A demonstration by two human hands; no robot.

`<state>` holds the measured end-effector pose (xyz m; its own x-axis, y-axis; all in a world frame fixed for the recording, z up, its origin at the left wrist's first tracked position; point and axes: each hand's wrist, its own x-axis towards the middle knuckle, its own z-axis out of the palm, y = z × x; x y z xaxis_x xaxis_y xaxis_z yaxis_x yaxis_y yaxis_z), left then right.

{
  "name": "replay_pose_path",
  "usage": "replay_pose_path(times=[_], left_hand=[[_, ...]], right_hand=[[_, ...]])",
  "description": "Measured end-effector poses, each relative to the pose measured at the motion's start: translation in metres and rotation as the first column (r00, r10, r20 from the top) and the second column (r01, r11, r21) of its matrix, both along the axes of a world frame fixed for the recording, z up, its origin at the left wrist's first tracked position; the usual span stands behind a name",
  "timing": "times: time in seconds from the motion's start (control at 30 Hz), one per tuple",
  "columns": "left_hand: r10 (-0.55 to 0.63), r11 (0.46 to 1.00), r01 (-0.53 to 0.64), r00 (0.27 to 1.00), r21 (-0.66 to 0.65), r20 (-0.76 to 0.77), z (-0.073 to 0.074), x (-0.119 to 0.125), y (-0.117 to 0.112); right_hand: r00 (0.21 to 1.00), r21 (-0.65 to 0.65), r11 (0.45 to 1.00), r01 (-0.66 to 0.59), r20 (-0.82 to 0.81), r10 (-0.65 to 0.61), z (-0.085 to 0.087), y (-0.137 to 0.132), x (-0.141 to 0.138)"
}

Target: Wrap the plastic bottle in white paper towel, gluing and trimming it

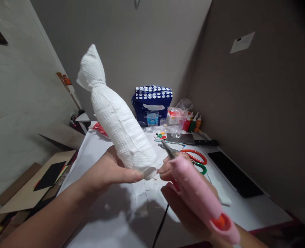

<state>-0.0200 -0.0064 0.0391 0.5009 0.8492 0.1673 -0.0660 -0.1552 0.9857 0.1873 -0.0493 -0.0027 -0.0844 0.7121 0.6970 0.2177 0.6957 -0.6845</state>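
My left hand (108, 172) grips the lower end of a long bundle wrapped in white paper towel (117, 120), held tilted up to the left, its top twisted into a tuft. My right hand (183, 203) holds a pink glue gun (199, 193) with an orange trigger part; its metal nozzle points up-left, close to the bundle's bottom edge. My right fingertips touch the loose paper at that edge. A black cord (161, 224) hangs down from the gun.
On the white table (245, 206) lie red and green scissors (197, 160), a black slab (235, 177), a paint palette (160, 135), paint bottles (192, 124), a plastic cup (152, 119) and a blue dotted bag (152, 100). Cardboard (31, 186) lies at left.
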Motion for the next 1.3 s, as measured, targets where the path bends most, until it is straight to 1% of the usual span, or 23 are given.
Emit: replay_pose_path(times=[0.07, 0.1, 0.13, 0.17, 0.2, 0.23, 0.27, 0.3, 0.33, 0.37, 0.47, 0.6, 0.7, 0.8, 0.87, 0.97, 1.03, 1.07, 1.1, 1.13, 1.17, 1.23, 1.3], left_hand=[[0.031, 1.0, -0.031, 0.999, -0.002, -0.011, 0.002, -0.001, -0.001], [0.049, 0.999, -0.049, 0.999, -0.003, -0.009, 0.004, -0.001, -0.002], [0.066, 0.998, -0.066, 0.998, -0.001, -0.003, 0.005, -0.001, -0.003], [0.081, 0.997, -0.081, 0.997, 0.004, 0.006, 0.007, -0.002, -0.003], [0.091, 0.996, -0.091, 0.996, 0.009, 0.016, 0.008, -0.002, -0.004], [0.097, 0.995, -0.097, 0.995, 0.013, 0.02, 0.01, -0.003, -0.004], [0.102, 0.995, -0.103, 0.995, 0.013, 0.021, 0.011, -0.003, -0.004], [0.108, 0.994, -0.109, 0.994, 0.011, 0.021, 0.012, -0.003, -0.004], [0.12, 0.993, -0.121, 0.993, 0.005, 0.018, 0.012, -0.003, -0.004], [0.137, 0.991, -0.137, 0.99, 0.001, 0.018, 0.012, -0.002, -0.005], [0.194, 0.981, -0.194, 0.981, -0.005, 0.016, 0.011, 0.001, -0.005], [0.194, 0.981, -0.194, 0.98, 0.001, 0.03, 0.01, 0.002, -0.004], [0.195, 0.981, -0.194, 0.98, -0.026, 0.049, 0.01, 0.0, -0.002], [0.16, 0.987, -0.158, 0.986, -0.037, 0.046, 0.011, -0.003, 0.0], [0.14, 0.99, -0.138, 0.989, -0.035, 0.044, 0.01, -0.006, 0.002], [0.119, 0.992, -0.118, 0.992, -0.035, 0.049, 0.006, -0.01, 0.004], [0.106, 0.994, -0.105, 0.993, -0.029, 0.042, 0.003, -0.011, 0.005], [0.101, 0.995, -0.099, 0.994, -0.032, 0.037, 0.001, -0.01, 0.005], [0.093, 0.995, -0.092, 0.995, -0.039, 0.031, 0.0, -0.008, 0.005], [0.089, 0.995, -0.087, 0.996, -0.049, 0.032, -0.002, -0.005, 0.005], [0.08, 0.995, -0.078, 0.996, -0.063, 0.035, -0.003, -0.002, 0.004], [0.051, 0.994, -0.046, 0.997, -0.098, 0.051, -0.004, 0.004, 0.003], [-0.003, 0.993, 0.011, 0.998, -0.121, 0.061, -0.006, 0.009, 0.001]], right_hand=[[0.996, -0.15, 0.988, -0.042, -0.081, 0.03, -0.004, 0.001, 0.009], [0.992, -0.26, 0.963, -0.068, -0.119, 0.038, -0.008, 0.003, 0.015], [0.988, -0.383, 0.919, -0.092, -0.152, 0.035, -0.014, 0.008, 0.022], [0.982, -0.506, 0.854, -0.123, -0.187, 0.03, -0.021, 0.013, 0.03], [0.973, -0.609, 0.774, -0.173, -0.229, 0.038, -0.029, 0.019, 0.037], [0.96, -0.697, 0.683, -0.219, -0.278, 0.023, -0.037, 0.026, 0.045], [0.949, -0.786, 0.564, -0.252, -0.314, -0.012, -0.045, 0.032, 0.052], [0.946, -0.823, 0.502, -0.267, -0.324, -0.029, -0.052, 0.037, 0.058], [0.939, -0.845, 0.453, -0.283, -0.341, -0.051, -0.057, 0.042, 0.063], [0.931, -0.854, 0.425, -0.299, -0.359, -0.065, -0.061, 0.045, 0.067], [0.895, -0.836, 0.399, -0.377, -0.439, -0.075, -0.064, 0.049, 0.074], [0.876, -0.815, 0.381, -0.436, -0.482, -0.029, -0.061, 0.047, 0.077], [0.908, -0.84, 0.382, -0.386, -0.418, -0.001, -0.063, 0.046, 0.076], [0.965, -0.879, 0.414, -0.238, -0.262, 0.0, -0.068, 0.05, 0.078], [0.992, -0.883, 0.454, -0.119, -0.129, 0.009, -0.07, 0.054, 0.086], [0.998, -0.852, 0.523, 0.028, 0.058, 0.04, -0.067, 0.051, 0.099], [0.986, -0.825, 0.56, 0.079, 0.147, 0.077, -0.06, 0.041, 0.101], [0.978, -0.808, 0.584, 0.08, 0.177, 0.109, -0.054, 0.033, 0.099], [0.97, -0.786, 0.615, 0.068, 0.197, 0.144, -0.047, 0.025, 0.093], [0.951, -0.724, 0.689, 0.03, 0.233, 0.202, -0.039, 0.016, 0.086], [0.946, -0.664, 0.747, -0.037, 0.217, 0.239, -0.031, 0.009, 0.076], [0.964, -0.501, 0.857, -0.123, 0.144, 0.223, -0.014, 0.001, 0.055], [0.958, -0.313, 0.931, -0.185, 0.153, 0.242, 0.0, 0.003, 0.036]])
